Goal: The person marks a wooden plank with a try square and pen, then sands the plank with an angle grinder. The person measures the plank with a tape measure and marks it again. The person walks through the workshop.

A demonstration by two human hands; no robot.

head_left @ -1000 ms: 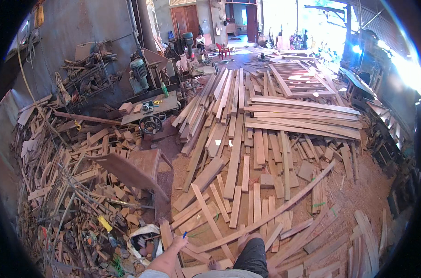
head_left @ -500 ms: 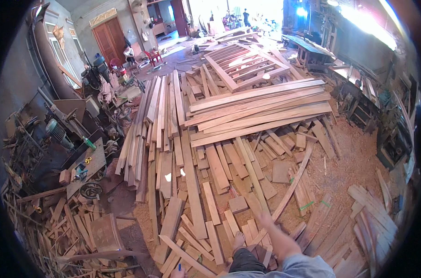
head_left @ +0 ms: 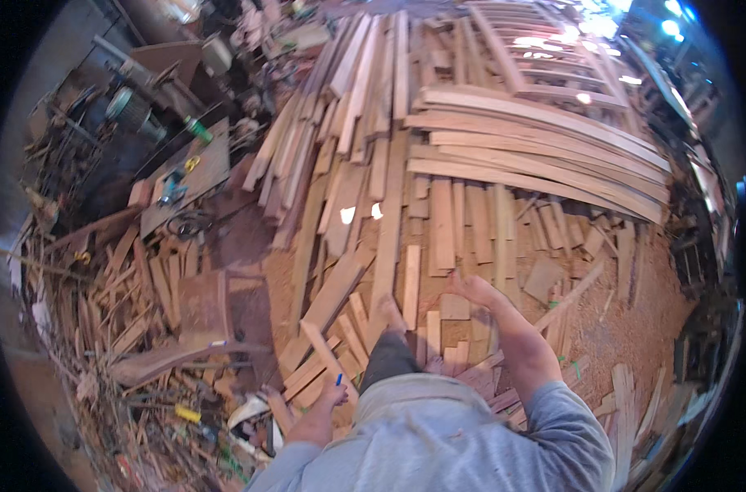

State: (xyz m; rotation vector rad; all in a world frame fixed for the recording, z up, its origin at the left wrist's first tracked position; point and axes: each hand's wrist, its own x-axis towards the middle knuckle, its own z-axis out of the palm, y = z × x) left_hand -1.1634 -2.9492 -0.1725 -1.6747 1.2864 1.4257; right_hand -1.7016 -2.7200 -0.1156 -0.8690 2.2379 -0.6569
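My left hand (head_left: 332, 397) is low at my left side, closed around a slim blue pen (head_left: 338, 380) that points up. My right arm stretches forward, and my right hand (head_left: 473, 289) hovers over loose timber. Its fingers look extended and I make out nothing in them, though they are small in view. Closest to it are the near end of a plank (head_left: 442, 234) and a short square wood block (head_left: 454, 307). A bare foot (head_left: 392, 315) stands among narrow offcuts, beside a pale wooden strip (head_left: 411, 283).
Long boards (head_left: 537, 152) lie stacked crosswise ahead, with lengthwise planks (head_left: 356, 90) to their left. A slatted wooden frame (head_left: 553, 66) lies beyond. Machinery with a motor (head_left: 131, 111) and a small work surface (head_left: 196, 168) stand at left. Scrap wood (head_left: 155, 279) and sawdust (head_left: 635, 287) cover the floor.
My view has tilted down and turned left, showing more of my torso and both arms. My right hand, blurred before, has moved toward the plank's near end. The pen stays in my left hand.
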